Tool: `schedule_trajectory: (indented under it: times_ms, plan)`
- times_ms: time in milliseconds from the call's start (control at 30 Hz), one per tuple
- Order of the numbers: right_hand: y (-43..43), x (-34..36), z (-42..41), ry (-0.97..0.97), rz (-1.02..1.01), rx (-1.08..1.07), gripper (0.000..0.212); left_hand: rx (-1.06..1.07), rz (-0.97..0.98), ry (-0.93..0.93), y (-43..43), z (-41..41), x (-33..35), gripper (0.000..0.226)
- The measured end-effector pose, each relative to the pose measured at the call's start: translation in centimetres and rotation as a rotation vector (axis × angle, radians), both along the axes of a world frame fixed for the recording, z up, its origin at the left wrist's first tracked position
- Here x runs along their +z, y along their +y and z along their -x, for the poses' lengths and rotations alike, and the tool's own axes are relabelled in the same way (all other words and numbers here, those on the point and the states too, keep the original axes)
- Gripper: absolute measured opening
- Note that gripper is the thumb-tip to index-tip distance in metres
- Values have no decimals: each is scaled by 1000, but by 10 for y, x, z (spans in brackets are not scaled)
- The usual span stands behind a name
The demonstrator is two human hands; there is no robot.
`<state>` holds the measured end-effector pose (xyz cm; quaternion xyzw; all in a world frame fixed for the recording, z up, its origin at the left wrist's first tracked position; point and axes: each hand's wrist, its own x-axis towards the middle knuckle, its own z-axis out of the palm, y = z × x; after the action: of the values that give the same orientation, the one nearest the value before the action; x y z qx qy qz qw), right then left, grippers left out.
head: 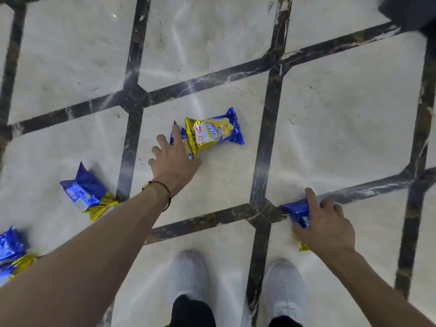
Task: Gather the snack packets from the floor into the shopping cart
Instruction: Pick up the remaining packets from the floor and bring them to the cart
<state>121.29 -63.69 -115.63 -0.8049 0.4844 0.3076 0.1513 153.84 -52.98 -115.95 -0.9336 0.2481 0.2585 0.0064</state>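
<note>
Seems barely begun: gripping a blue packet [297,212] against the floor [330,114] with the right hand [326,224], reaching the open, spread left hand [174,159] at the yellow-fronted packet [213,132], leaving the crumpled packet [86,192] and the edge packet [11,250] off left, no cart in sight.

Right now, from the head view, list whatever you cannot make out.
Head view:
Shopping cart: not visible; the dark shape top right is blurred and cut off by the edge.
Right packet: mostly covered by the right hand gripping it.
Far-left packet: cut off by the frame edge.
Thin packet: partly behind the left hand and the yellow packet.
Packet print: too small to read.
</note>
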Motion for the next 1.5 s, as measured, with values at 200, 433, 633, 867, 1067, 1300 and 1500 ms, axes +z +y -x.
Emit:
schedule_trajectory:
  times_ms: [200, 433, 633, 867, 1067, 1300, 1500]
  plan:
    - [14, -26, 12, 7, -42, -39, 80, 22, 128, 0, 0, 0, -27, 92]
    - [22, 23, -7, -12, -3, -56, 69, 75, 82, -11, 29, 23, 14, 89]
    - [18, 116, -38, -169, 55, -76, 60, 123, 83, 54, 40, 56, 99, 93]
    - [-15, 263, -61, -266, 137, -118, 60, 93, 146, 59, 4, 76, 250, 91]
    - [-50, 419, -59, -278, 194, -143, 59, -81, 88, 50, -48, 92, 397, 81]
    - [-46, 590, -44, -378, 234, -364, 67, -205, 217, 51, -76, 126, 577, 80]
    - [-12, 726, -18, -400, 395, -428, 59, -359, 388, 92, -70, 137, 728, 74]
